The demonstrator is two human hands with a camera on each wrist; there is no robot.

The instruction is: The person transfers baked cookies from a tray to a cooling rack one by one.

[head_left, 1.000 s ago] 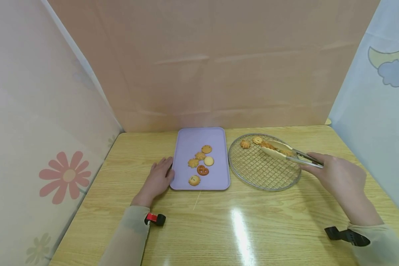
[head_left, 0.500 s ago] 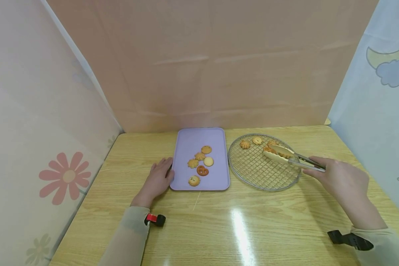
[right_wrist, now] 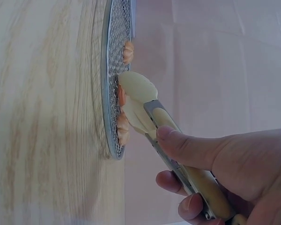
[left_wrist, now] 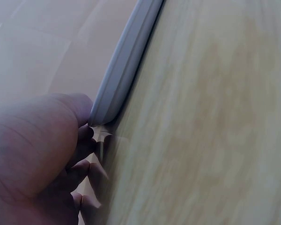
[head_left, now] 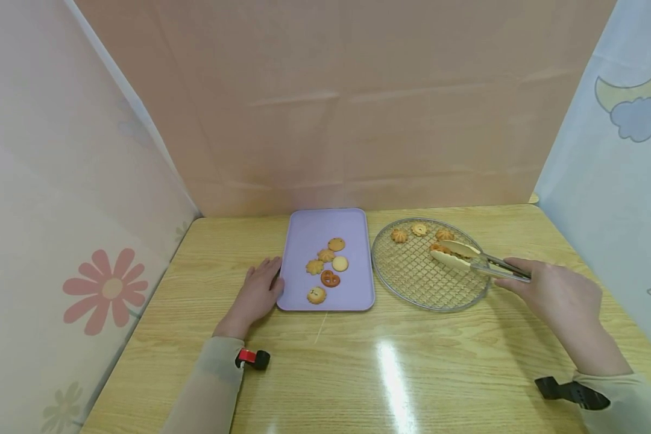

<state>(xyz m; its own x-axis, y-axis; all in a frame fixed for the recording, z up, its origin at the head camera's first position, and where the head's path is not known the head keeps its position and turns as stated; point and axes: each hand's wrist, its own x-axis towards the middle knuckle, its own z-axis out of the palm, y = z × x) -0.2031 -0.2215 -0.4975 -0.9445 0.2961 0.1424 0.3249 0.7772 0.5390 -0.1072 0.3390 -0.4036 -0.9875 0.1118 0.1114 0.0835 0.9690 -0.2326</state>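
Wood-grain worktop (head_left: pixel 325 374), extending nearside of wire rack (head_left: pixel 412 277) and lilac tray (head_left: pixel 317 226) set side by side, left hand (head_left: pixel 256 292), fingers loosely extended, thumb against tray's left edge, right hand (head_left: pixel 561 298), curled round tongs (head_left: pixel 480 268), tips flanking brown cookie (head_left: pixel 437 248) on rack.

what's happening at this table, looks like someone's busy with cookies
A person's right hand holds tongs, their tips down around a brown piece on a round wire rack; whether they grip it I can't tell. Three cookies lie along the rack's far side. The left hand rests at the left edge of the purple tray, thumb against its rim. Six baked pieces, one a pretzel, lie on that tray.
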